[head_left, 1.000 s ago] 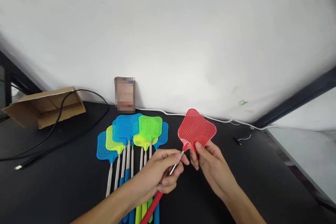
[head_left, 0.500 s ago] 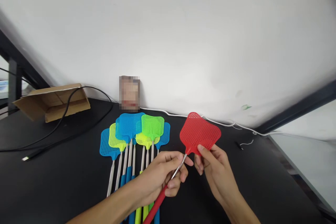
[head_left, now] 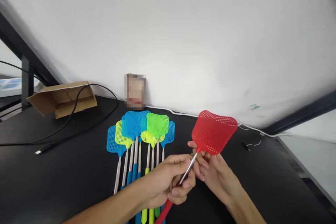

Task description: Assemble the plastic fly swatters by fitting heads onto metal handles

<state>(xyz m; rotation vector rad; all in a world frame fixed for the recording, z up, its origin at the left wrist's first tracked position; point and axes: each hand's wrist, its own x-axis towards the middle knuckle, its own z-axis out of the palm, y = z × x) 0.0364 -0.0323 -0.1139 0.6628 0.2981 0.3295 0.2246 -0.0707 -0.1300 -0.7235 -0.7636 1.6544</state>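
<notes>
My left hand (head_left: 174, 182) is closed round the metal shaft of a red fly swatter (head_left: 214, 133), just above its red grip. The swatter's perforated square head is raised and tilted to the right. Behind and below that head is my right hand (head_left: 217, 178), its fingers loosely bent and apart, partly covered by the head; whether they touch it I cannot tell. To the left, several fly swatters lie side by side on the black table, among them a blue one (head_left: 135, 122), a bright green one (head_left: 158, 124) and a yellow-green one (head_left: 123, 134). My left forearm hides some of their handles.
An open cardboard box (head_left: 76, 108) lies at the back left, with a black cable (head_left: 63, 126) looping past it. A blurred-out upright item (head_left: 135, 91) leans against the white wall. A white cable (head_left: 181, 113) follows the table's back edge.
My right hand has let go of the red swatter's head and moved behind and beneath it. The head has shifted right and turned slightly; my left hand keeps its hold.
</notes>
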